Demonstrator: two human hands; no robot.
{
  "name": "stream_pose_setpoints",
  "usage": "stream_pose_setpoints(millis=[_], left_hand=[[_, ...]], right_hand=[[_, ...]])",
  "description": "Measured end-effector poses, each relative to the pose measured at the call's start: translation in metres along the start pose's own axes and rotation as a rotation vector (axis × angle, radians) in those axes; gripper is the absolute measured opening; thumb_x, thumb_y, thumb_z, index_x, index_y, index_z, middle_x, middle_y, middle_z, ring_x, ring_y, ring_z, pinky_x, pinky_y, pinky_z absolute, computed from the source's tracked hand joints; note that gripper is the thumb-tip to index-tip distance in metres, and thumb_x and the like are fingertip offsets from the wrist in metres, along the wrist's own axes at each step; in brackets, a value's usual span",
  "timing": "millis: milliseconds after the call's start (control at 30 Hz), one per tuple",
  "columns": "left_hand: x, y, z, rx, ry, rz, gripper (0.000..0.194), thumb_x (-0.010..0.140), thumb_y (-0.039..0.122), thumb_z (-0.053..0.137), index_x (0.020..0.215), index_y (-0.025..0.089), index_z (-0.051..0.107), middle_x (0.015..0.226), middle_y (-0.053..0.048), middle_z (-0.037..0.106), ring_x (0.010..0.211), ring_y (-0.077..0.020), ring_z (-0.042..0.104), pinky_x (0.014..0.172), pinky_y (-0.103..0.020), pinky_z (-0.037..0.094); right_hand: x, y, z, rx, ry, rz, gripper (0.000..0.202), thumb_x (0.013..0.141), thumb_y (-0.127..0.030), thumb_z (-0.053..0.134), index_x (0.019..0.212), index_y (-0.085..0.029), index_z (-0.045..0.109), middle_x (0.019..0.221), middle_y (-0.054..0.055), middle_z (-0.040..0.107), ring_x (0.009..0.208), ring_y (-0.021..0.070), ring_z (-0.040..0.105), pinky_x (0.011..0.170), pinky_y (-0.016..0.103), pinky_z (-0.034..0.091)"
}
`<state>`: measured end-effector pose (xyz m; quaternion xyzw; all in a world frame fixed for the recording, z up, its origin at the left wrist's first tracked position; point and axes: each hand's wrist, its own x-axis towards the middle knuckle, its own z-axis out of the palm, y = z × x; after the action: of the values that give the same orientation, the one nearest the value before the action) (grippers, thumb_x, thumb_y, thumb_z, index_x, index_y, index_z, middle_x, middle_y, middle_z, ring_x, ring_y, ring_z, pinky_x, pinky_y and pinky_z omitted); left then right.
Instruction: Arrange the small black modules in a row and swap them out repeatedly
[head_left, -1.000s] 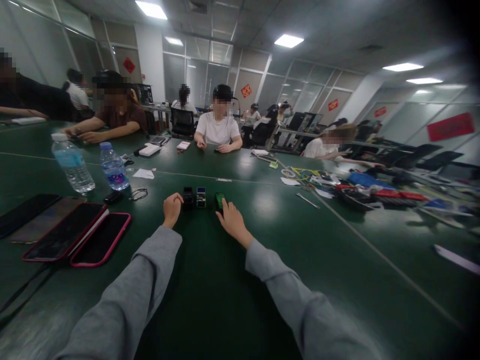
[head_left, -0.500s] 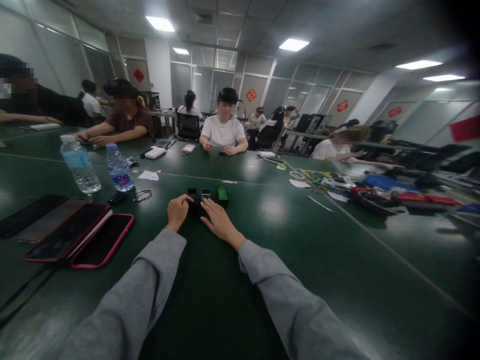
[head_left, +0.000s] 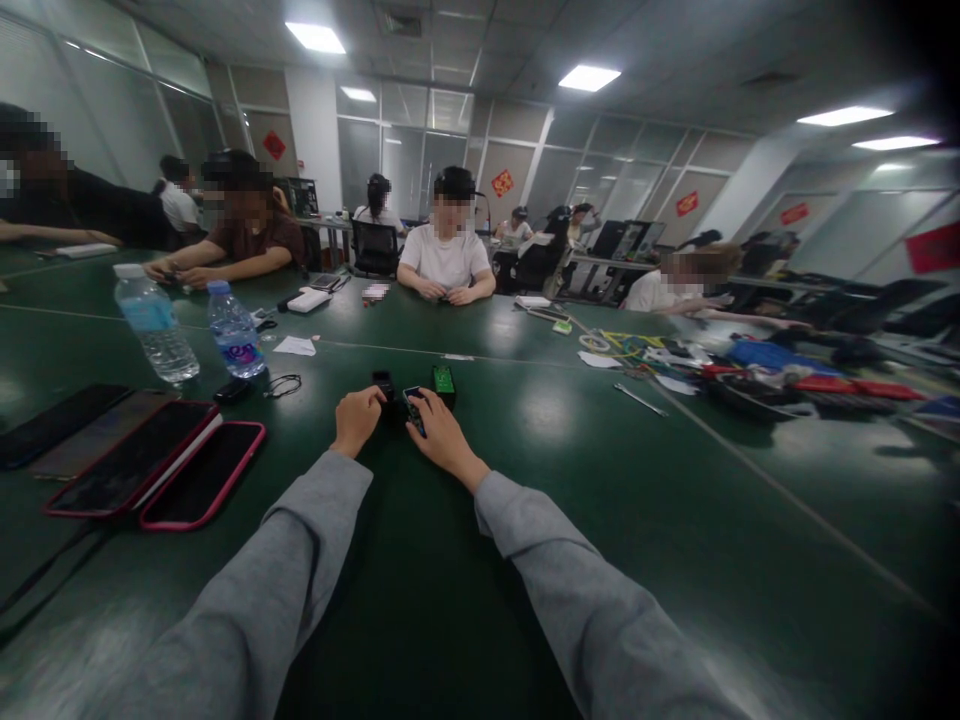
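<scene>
My left hand is closed with thumb and finger on a small black device. To its right, my right hand grips a small circuit board with a pale edge, held tilted against the fingers. Just beyond my right fingers lies a small black case with a green circuit board in it, apart from the hand. My palms hide the lower parts of both held things.
On the left lie several phones beside two water bottles. A thin cable and paper are beyond them. Rightward are a wrench and a heap of cables and tools. Other people sit around the green table.
My right hand has drawn the circuit board away from the black device and tilted it, opening a gap between them. My left hand has barely moved.
</scene>
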<state>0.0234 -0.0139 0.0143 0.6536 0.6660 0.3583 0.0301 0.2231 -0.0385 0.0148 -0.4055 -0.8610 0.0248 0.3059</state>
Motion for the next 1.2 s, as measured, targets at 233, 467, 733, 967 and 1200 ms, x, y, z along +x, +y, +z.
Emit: stream_pose_setpoints(millis=[233, 467, 733, 967, 1200], left_hand=[[-0.01, 0.012, -0.005, 0.147, -0.046, 0.136, 0.031, 0.089, 0.018, 0.043, 0.09, 0.024, 0.073, 0.087, -0.008, 0.074, 0.077, -0.0232, 0.066, 0.066, -0.03, 0.037], [-0.015, 0.017, -0.011, 0.202, -0.104, 0.171, 0.033, 0.09, 0.018, 0.04, 0.095, 0.023, 0.073, 0.096, -0.007, 0.075, 0.086, -0.021, 0.068, 0.075, -0.029, 0.043], [-0.015, 0.02, -0.012, 0.22, -0.106, 0.202, 0.035, 0.091, 0.018, 0.038, 0.093, 0.022, 0.073, 0.093, -0.007, 0.075, 0.083, -0.0204, 0.068, 0.073, -0.029, 0.044], [-0.013, 0.018, -0.009, 0.207, -0.092, 0.227, 0.036, 0.09, 0.018, 0.037, 0.091, 0.022, 0.073, 0.09, -0.007, 0.075, 0.078, -0.0203, 0.068, 0.07, -0.029, 0.043], [-0.013, 0.017, -0.008, 0.194, -0.081, 0.232, 0.036, 0.09, 0.017, 0.037, 0.09, 0.021, 0.073, 0.088, -0.007, 0.075, 0.076, -0.0199, 0.067, 0.069, -0.029, 0.044]], right_hand=[[-0.001, 0.0, 0.001, -0.009, -0.022, -0.003, 0.052, 0.096, -0.036, 0.048, 0.144, -0.017, 0.037, 0.15, 0.015, 0.033, 0.136, 0.0273, 0.038, 0.109, 0.047, 0.041], [-0.005, 0.001, 0.001, 0.021, -0.018, -0.002, 0.056, 0.095, -0.033, 0.049, 0.146, -0.015, 0.035, 0.154, 0.016, 0.029, 0.139, 0.0269, 0.037, 0.111, 0.046, 0.039], [-0.006, 0.004, 0.002, 0.055, -0.008, -0.032, 0.061, 0.091, -0.025, 0.051, 0.149, -0.017, 0.032, 0.157, 0.014, 0.026, 0.141, 0.0271, 0.036, 0.114, 0.045, 0.038], [-0.005, 0.003, 0.001, 0.044, -0.037, 0.003, 0.06, 0.092, -0.024, 0.05, 0.149, -0.019, 0.031, 0.157, 0.015, 0.024, 0.132, 0.0293, 0.047, 0.106, 0.048, 0.046], [-0.005, 0.005, 0.001, 0.069, -0.054, 0.015, 0.062, 0.091, -0.025, 0.054, 0.149, -0.023, 0.029, 0.157, 0.014, 0.023, 0.134, 0.0294, 0.046, 0.104, 0.048, 0.049]])
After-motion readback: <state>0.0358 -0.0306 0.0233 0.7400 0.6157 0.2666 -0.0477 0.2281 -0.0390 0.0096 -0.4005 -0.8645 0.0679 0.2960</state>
